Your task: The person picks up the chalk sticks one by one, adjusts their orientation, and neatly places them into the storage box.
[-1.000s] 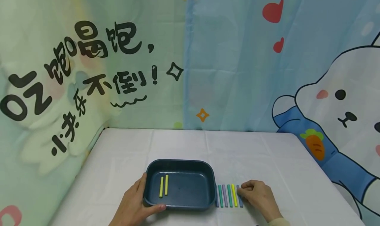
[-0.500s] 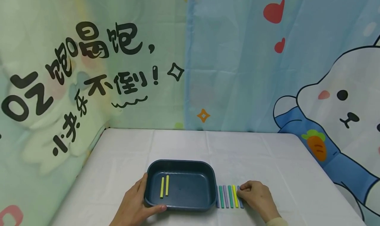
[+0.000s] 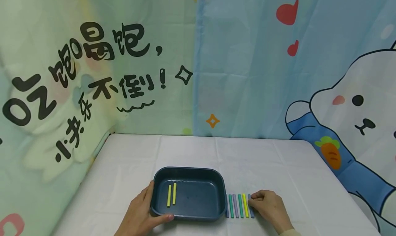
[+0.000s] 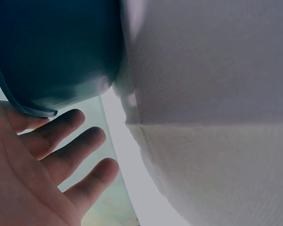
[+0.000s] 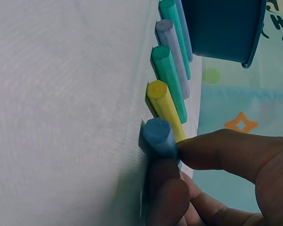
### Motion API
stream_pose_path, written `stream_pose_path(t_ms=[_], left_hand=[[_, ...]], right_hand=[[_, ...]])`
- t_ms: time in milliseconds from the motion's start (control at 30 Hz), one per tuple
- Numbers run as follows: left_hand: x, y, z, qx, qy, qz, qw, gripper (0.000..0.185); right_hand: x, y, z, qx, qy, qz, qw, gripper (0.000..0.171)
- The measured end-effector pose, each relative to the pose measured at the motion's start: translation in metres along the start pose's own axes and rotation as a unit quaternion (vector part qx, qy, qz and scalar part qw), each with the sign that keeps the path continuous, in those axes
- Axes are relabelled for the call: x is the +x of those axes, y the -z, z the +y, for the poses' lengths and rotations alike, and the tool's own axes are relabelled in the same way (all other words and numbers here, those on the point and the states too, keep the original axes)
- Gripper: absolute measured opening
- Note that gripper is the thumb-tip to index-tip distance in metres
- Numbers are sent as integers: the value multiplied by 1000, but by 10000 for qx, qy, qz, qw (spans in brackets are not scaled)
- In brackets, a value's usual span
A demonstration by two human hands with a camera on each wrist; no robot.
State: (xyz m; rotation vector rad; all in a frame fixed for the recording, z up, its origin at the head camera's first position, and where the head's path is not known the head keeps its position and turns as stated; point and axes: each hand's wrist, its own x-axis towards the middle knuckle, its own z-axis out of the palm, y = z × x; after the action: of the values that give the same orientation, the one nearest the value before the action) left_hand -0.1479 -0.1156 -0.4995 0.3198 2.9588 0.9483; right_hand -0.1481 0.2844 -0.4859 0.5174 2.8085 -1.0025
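In the head view a dark blue rectangular tray (image 3: 198,213) sits on the white table, with two yellow chalk sticks (image 3: 174,194) inside its left part. My left hand (image 3: 140,212) rests against the tray's front left corner, thumb along the front wall. The left wrist view shows several of its fingers (image 4: 80,155) stretched out, apart from the tray wall. Right of the tray lies a row of chalk sticks. My right hand (image 3: 269,208) pinches the row's rightmost one, a blue chalk stick (image 5: 158,132), between thumb and fingers, beside a yellow chalk stick (image 5: 164,101).
Green chalk (image 5: 167,75) and purple chalk (image 5: 172,47) lie farther along the row, close to the tray's right wall. Behind the white table (image 3: 185,150) hangs a printed curtain (image 3: 241,74) with black characters and a cartoon animal.
Nearly everything stays put; the view shifts slightly. The right hand keeps its fingers at the rightmost blue chalk, and the left hand stays at the tray.
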Motion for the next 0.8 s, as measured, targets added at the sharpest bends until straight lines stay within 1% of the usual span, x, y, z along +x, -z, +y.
stream_pose_path(t_ms=[200,433,667,800], left_hand=[[0,0,0,13,-9,38,10000,129],[1,0,1,-1,77,-25,10000,130],[1,0,0,5,37,-27,10000,130],[1,0,0,-13,72,-28,10000,131]], right_hand=[[1,1,4,263,-60,-38,9996,30],[3,0,5,576,-227,-82,9980,37],[5,1,4,703,-218,-51,9973,39],[4,3,3,900,-253,-101,9956,41]])
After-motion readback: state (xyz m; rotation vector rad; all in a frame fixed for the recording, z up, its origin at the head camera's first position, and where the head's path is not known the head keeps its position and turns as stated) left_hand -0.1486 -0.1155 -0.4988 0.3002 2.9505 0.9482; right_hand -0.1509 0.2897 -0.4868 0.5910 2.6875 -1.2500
